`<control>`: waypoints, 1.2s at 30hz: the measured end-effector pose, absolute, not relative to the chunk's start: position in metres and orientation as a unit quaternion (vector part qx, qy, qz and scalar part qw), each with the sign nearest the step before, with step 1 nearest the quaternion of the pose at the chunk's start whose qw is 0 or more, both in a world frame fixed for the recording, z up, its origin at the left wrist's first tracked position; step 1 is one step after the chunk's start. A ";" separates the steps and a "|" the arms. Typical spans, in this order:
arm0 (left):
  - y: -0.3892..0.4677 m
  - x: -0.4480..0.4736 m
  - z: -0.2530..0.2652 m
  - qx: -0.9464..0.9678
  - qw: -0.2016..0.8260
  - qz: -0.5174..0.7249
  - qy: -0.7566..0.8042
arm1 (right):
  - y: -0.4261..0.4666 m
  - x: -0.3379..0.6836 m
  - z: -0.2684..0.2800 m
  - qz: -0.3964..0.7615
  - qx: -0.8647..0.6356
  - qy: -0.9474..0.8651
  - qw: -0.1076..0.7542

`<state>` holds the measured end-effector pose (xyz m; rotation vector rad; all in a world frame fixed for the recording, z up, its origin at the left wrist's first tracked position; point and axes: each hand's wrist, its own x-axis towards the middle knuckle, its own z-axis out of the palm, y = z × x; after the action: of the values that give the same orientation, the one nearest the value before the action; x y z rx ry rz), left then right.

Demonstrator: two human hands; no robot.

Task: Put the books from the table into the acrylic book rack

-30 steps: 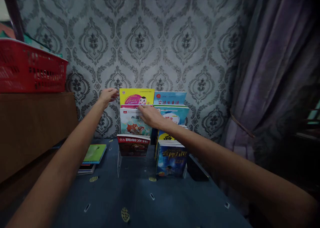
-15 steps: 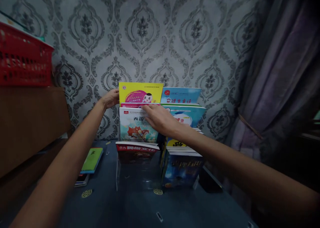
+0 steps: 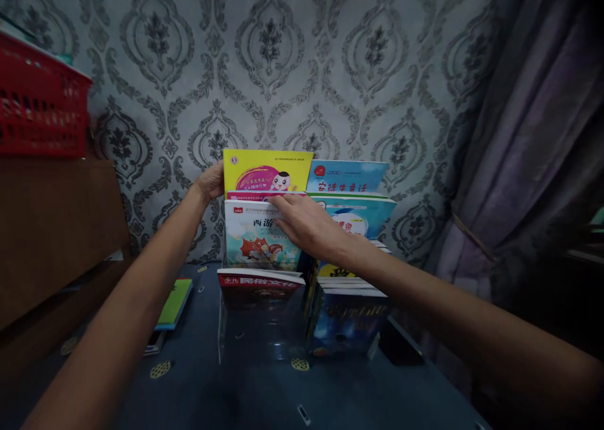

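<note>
My left hand (image 3: pixel 211 180) is at the left edge of an upright yellow picture book (image 3: pixel 268 166), closed on that edge, with its fingertips hidden behind the cover. My right hand (image 3: pixel 309 226) lies across the top edge of a pale storybook (image 3: pixel 255 235), its thumb side in front of the cover and its fingers bent over the top. Between these two books shows the strip of a pink book (image 3: pixel 245 196). All stand in the left column of a clear tiered rack (image 3: pixel 259 336), above a dark red book (image 3: pixel 259 281).
The rack's right column holds blue books (image 3: pixel 349 173) and a dark blue one (image 3: pixel 346 320). A black object (image 3: pixel 400 343) lies to its right. At left are a green book (image 3: pixel 174 304) and a red basket (image 3: pixel 42 103) on a wooden cabinet (image 3: pixel 61 229). Curtain (image 3: pixel 500 197) hangs right.
The view has shifted slightly, and the yellow book stands a little higher in it. Both hands keep their places on the books.
</note>
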<state>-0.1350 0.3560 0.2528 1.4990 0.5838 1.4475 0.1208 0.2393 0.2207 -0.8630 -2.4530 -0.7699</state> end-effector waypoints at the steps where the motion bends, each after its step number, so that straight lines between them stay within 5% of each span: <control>1: 0.355 -0.135 0.256 0.616 0.461 0.593 0.237 | 0.239 0.121 0.221 -0.277 -0.309 -0.884 0.216; 36: 0.354 -0.134 0.280 0.637 0.444 0.567 0.277 | 0.233 0.124 0.221 -0.265 -0.308 -0.886 0.222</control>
<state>-0.1337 0.3535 0.2796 1.5789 0.6857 1.4046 0.1237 0.2329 0.2212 -0.8501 -2.4484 -0.7322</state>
